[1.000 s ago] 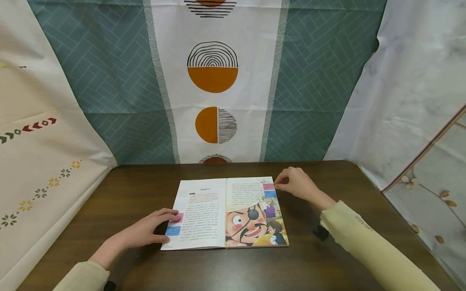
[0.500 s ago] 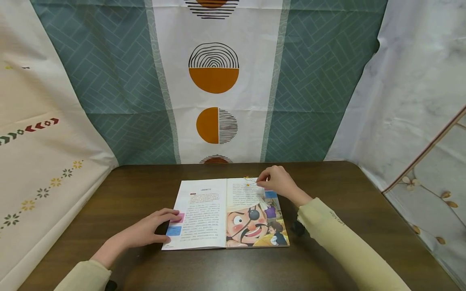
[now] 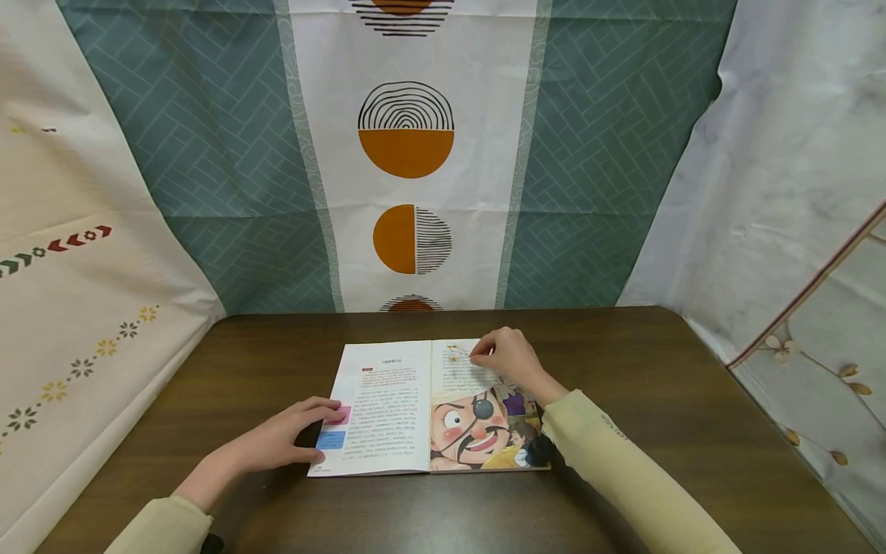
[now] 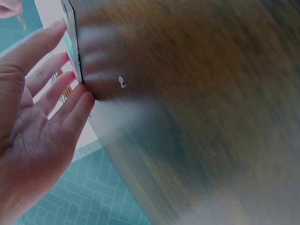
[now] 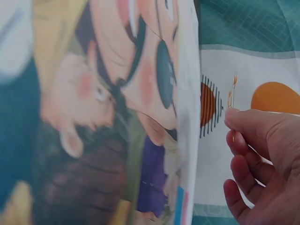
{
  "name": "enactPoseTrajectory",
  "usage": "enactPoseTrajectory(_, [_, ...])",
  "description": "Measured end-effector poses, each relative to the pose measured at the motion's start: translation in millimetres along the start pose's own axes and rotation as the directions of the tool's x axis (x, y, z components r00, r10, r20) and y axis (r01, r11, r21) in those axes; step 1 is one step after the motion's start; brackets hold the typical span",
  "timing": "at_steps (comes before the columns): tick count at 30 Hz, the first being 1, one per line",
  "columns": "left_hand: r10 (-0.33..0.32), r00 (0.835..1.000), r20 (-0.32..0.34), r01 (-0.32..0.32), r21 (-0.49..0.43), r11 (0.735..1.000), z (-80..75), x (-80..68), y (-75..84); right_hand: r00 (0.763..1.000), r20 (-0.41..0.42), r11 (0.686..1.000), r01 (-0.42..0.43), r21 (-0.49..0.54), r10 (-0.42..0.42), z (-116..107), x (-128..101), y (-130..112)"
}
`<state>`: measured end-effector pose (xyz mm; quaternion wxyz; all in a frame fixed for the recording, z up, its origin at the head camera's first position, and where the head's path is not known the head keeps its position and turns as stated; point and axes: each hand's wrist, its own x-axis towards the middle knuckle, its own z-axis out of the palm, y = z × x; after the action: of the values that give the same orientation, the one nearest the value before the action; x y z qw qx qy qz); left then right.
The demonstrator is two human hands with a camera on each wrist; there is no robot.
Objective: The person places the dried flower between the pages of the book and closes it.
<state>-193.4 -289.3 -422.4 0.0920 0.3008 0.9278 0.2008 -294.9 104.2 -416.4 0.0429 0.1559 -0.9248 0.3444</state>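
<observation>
Pinched thin orange-tipped sprig (image 5: 235, 81) between fingers (image 5: 246, 121) of right hand (image 3: 508, 355), above right page (image 3: 453, 378) of open book (image 3: 394, 400) on tabletop (image 3: 277, 354); rested left hand (image 3: 287, 432), with fingers spread, at left edge.

A dark brown, wood-grained bench (image 3: 443, 514) with a softly shiny surface and rounded far corners carries an open paper book (image 3: 388, 431), lying near its middle, white pages upward, with a colourful cartoon illustration (image 3: 467, 435) at lower right.
</observation>
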Motion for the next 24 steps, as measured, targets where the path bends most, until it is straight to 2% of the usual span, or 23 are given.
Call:
enactPoseTrajectory(4, [-0.001,1.000,0.001,0.002,-0.006,1.000,-0.1,0.0,0.0,0.999,0.034,0.999,-0.013,0.039,0.012,6,-2,2])
enactPoseTrajectory(18, [0.004,1.000,0.001,-0.004,0.000,1.000,1.0,-0.1,-2.5,0.983,0.183,0.998,-0.028,0.064,0.016,12,-9,6])
enactPoseTrajectory(24, [0.007,1.000,-0.003,-0.007,0.007,1.000,1.6,0.1,-2.7,0.982,0.191,0.996,-0.007,0.091,-0.011,12,-10,7])
